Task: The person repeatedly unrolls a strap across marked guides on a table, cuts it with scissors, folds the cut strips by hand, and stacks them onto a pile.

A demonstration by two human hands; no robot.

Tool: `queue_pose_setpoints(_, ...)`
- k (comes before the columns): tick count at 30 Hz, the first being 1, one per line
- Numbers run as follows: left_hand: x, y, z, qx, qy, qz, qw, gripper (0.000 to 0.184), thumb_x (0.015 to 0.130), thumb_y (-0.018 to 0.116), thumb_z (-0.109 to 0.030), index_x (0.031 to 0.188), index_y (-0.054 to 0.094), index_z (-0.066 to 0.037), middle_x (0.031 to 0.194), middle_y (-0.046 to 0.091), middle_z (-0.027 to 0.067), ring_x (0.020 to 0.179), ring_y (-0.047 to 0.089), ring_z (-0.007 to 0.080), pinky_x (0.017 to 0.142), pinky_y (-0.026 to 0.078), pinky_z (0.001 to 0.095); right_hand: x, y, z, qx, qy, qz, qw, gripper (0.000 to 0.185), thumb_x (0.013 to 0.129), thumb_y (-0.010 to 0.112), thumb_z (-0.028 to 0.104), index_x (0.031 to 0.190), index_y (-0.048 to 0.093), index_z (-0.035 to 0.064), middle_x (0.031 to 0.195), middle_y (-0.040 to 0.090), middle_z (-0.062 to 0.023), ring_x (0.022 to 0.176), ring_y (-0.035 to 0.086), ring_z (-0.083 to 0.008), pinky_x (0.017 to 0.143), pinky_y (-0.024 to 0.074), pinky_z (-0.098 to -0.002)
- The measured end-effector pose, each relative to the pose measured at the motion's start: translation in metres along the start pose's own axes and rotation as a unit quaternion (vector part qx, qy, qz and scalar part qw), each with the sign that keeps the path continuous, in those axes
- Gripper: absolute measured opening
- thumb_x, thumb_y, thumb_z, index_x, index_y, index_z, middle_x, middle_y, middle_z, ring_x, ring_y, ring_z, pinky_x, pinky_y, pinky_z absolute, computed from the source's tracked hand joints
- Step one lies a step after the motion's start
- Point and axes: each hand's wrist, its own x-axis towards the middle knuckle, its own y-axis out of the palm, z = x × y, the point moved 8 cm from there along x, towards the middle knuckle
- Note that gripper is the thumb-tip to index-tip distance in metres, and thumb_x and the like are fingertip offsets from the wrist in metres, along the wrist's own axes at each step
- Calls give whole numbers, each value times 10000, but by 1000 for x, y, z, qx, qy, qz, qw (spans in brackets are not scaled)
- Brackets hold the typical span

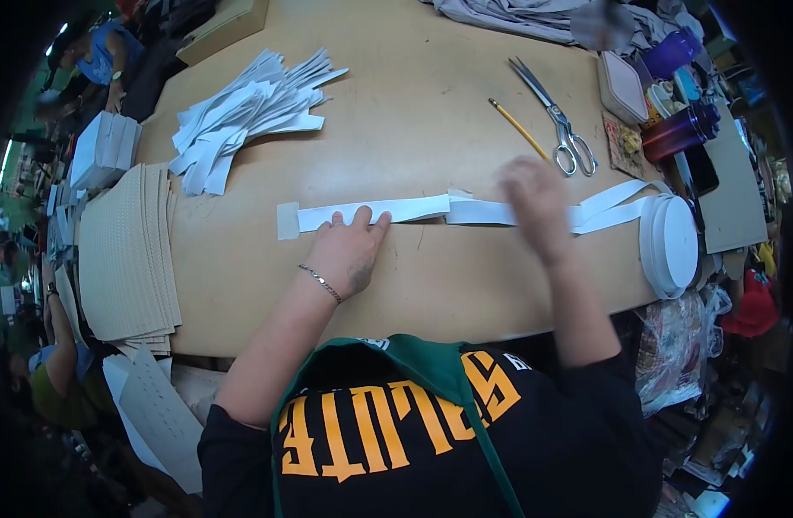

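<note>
A white elastic-like band (418, 208) runs flat across the table in front of me. My left hand (349, 249) presses its fingertips, spread apart, onto the band near its left end. A pale square of tape (288, 222) lies at that end. Over the band's right part is my right hand (537, 211), smeared by motion, so its fingers cannot be made out. Farther right, the band (617, 216) leads in two lengths to a white roll (671, 246) at the table's right edge. Scissors (562, 129) and a yellow pencil (519, 128) lie beyond my right hand.
A heap of cut white strips (250, 116) lies at the back left. Stacked beige sheets (124, 250) sit along the left edge. A purple bottle (680, 131) and a plastic container (623, 88) stand at the right. Grey fabric (517, 19) is bunched at the back.
</note>
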Motion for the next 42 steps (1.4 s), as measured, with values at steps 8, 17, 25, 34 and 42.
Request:
queue_pose_setpoints(8,0,0,0,-3,-1,-7,1000,581,738,536,-67,1302,403,-99,1083,493,164,950,560,325,726,503,391,-28,27,9,2,157,207,966,395,695,719,211,1056,592,113,1035,506,-71,1033,449,-272,863,371,-412)
queue_pose_setpoints(17,1,0,-1,6,13,-25,1000,571,733,535,-72,1292,423,-95,1053,497,152,905,553,286,684,499,376,12,12,-28,-111,200,65,971,322,705,709,204,993,608,102,1043,518,-57,1010,454,-271,841,370,-423)
queue_pose_setpoints(25,2,0,-1,4,16,-29,999,565,731,524,-68,1288,434,-97,1027,510,137,899,557,279,674,504,367,-38,41,81,-31,-10,81,996,353,740,644,304,1054,613,148,933,496,-39,865,467,-210,660,369,-363)
queue_pose_setpoints(34,1,0,0,4,21,-27,999,575,716,540,-66,1281,440,-98,1019,514,137,886,568,278,669,510,363,-43,48,75,-43,52,147,987,441,747,653,378,1128,589,164,937,478,-26,897,455,-195,736,388,-350)
queue_pose_setpoints(42,1,-2,0,-10,17,-17,1000,581,723,542,-71,1291,427,-100,1047,508,149,910,559,294,697,503,378,-37,46,83,-75,6,134,988,385,756,641,333,1075,595,122,1139,502,-30,1088,431,-247,819,374,-395)
